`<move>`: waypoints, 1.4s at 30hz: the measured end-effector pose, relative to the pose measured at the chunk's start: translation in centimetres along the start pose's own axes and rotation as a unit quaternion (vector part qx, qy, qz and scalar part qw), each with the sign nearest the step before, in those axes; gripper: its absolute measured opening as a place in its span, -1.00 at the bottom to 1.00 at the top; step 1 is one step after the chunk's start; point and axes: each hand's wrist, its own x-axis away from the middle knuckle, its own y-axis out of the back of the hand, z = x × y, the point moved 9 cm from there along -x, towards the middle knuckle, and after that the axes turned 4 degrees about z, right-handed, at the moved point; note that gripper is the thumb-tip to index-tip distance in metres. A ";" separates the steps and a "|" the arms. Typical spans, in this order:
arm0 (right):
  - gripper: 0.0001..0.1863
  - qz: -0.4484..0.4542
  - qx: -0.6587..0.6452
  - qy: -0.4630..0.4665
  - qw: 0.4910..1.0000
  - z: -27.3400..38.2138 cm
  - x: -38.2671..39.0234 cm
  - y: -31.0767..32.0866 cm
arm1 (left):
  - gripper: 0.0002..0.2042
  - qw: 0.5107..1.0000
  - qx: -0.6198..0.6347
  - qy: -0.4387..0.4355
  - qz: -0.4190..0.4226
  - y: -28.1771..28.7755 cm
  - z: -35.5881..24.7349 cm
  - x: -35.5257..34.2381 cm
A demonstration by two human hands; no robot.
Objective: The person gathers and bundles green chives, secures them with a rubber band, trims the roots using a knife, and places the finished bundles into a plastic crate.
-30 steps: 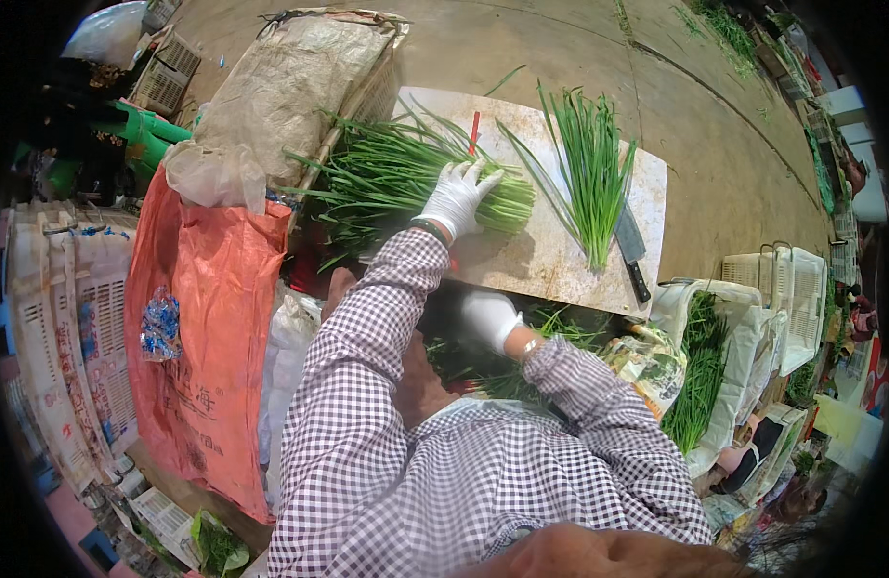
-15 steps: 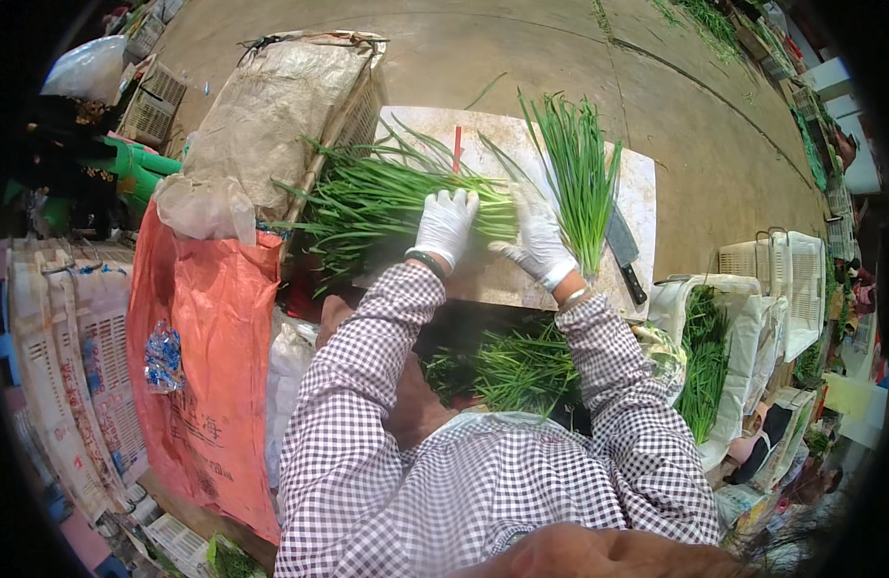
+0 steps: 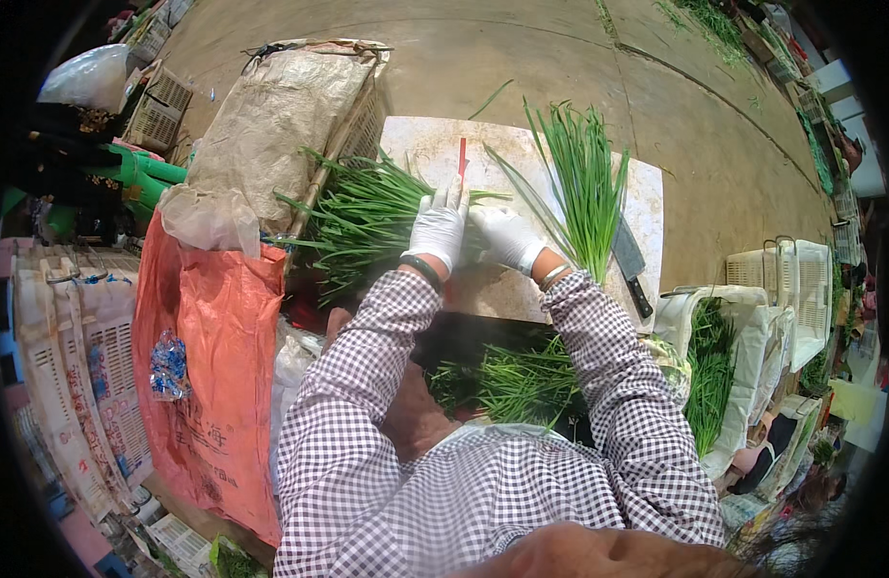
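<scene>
A bunch of garlic chives (image 3: 367, 214) lies sideways across the left part of the white board (image 3: 502, 294), its leaf tips pointing left. My left hand (image 3: 439, 231), in a white glove, presses over the bunch with its fingers bent round the stems. At the right, stem end, my gloved right hand (image 3: 510, 238) is closed against the stems; its fingertips are partly hidden. A red strip (image 3: 463, 156) runs beneath the bunch and shows beyond my left fingers. Another pile of garlic chives (image 3: 584, 188) lies lengthwise to the right, beside a cleaver (image 3: 627, 252) with a black handle.
Left of the board stand a cloth-covered crate (image 3: 281, 116) and an orange-red sack (image 3: 223, 376). More cut greens (image 3: 526, 380) sit below the board, near my lap. A lined basket of greens (image 3: 709, 366) and white plastic crates (image 3: 806, 289) stand to the right.
My right hand has shifted left and closed in on the stem ends, from a more spread pose. My left hand's fingers now reach to the red strip. The view has moved slightly.
</scene>
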 end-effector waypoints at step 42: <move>-0.54 -0.108 0.090 -0.025 0.990 -2.4 -0.3 -3.4 | 0.00 0.997 0.034 -0.008 0.075 -5.0 -1.1 -0.5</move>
